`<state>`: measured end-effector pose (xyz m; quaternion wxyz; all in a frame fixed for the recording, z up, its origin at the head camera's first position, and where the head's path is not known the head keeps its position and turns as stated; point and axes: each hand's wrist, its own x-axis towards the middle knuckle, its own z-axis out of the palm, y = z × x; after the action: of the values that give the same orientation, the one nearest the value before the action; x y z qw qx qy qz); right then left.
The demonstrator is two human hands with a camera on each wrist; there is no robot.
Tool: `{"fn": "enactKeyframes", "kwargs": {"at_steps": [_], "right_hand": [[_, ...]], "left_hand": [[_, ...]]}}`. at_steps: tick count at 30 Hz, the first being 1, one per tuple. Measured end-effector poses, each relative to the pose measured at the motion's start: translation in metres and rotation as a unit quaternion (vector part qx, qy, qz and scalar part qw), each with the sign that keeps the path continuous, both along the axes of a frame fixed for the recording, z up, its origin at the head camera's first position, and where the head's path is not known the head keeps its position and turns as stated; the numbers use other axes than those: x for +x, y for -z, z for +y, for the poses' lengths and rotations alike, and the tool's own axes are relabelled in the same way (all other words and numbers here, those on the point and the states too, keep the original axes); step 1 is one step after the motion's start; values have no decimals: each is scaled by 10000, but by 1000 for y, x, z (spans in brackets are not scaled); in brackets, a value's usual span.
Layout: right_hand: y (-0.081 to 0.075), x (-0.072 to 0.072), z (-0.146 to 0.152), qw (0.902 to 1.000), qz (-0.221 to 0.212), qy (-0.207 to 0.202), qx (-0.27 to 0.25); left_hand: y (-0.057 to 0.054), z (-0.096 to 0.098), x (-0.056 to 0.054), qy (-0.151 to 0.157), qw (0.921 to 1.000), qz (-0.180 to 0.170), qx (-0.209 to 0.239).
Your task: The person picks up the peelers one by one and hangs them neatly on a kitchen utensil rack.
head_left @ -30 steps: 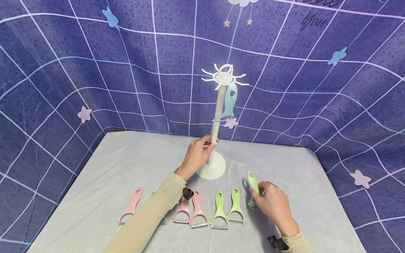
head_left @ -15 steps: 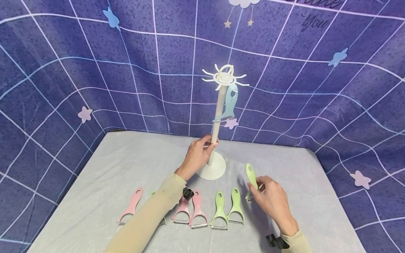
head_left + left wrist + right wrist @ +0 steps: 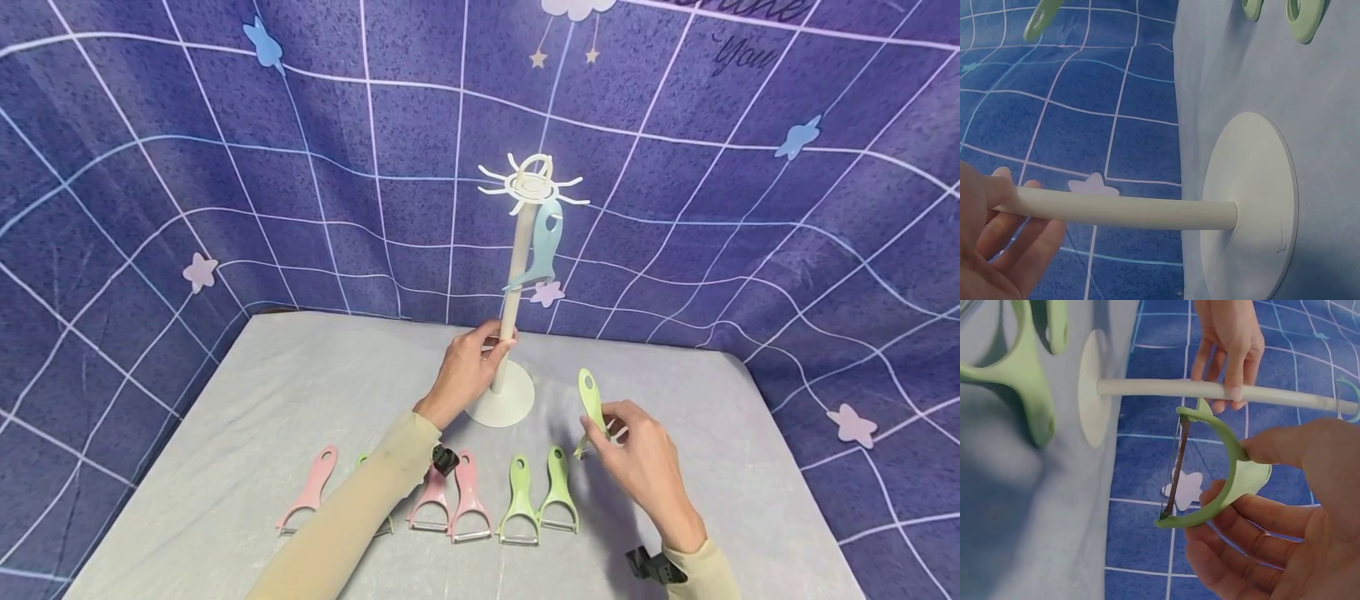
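Observation:
My left hand [image 3: 468, 371] grips the lower pole of a white hook stand [image 3: 517, 267], fingers behind and thumb in front. The stand rises from a round base [image 3: 1250, 212] and ends in a ring of curved hooks [image 3: 532, 185]. A light blue peeler [image 3: 547, 242] hangs by its handle hole from one hook. My right hand [image 3: 637, 450] pinches a green peeler [image 3: 590, 400] between thumb and fingers, raised above the table with its handle up. In the right wrist view the peeler's blade [image 3: 1177, 465] faces the stand's base side.
Two green peelers [image 3: 520, 483] and two pink peelers [image 3: 467, 483] lie in a row along the front. Farther left lie another pink peeler [image 3: 320, 471] and a green one [image 3: 363, 457], partly hidden by my left sleeve [image 3: 360, 508]. A blue patterned cloth [image 3: 375, 167] hangs behind the table.
My right hand has lifted the green peeler upward and slightly left, toward the stand. My left hand has stayed on the pole, and the peelers in the row have not moved.

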<state>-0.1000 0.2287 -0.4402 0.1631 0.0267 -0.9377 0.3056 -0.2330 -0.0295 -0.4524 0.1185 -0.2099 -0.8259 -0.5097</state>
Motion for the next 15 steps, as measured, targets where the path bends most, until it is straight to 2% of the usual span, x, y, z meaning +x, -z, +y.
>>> {"fn": "enactKeyframes", "kwargs": {"at_steps": [7, 15], "right_hand": [[-6, -3, -5, 9985, 545, 69, 85], [-16, -10, -14, 9909, 1330, -14, -191]], "left_hand": [[0, 0, 0, -15, 10000, -2, -39], [0, 0, 1, -46, 10000, -26, -28]]}}
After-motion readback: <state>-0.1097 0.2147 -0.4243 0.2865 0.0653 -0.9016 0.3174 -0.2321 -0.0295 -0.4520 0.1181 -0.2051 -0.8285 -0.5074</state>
